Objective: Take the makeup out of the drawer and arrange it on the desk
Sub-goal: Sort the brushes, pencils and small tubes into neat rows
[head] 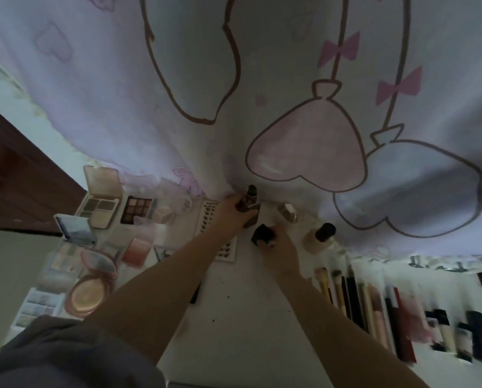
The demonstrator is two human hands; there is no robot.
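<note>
Two hands out over the desk point(234, 317): right hand point(280, 247) pinches one black cap point(263, 234), left hand point(231, 212) just beyond grips one brown bottle point(249, 207). Two more bottles point(317, 238) stand right of them; two open eyeshadow palettes point(135, 210) lie left.

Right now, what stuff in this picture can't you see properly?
Head view only:
- Drawer: not in view at all.
- Brown bottle: its lower side is hidden by the left hand.
- Black cap: partly covered by the right hand.
- Brushes and tubes: smeared by blur.
- Lash card: crossed by the left arm, print too small to read.
</note>
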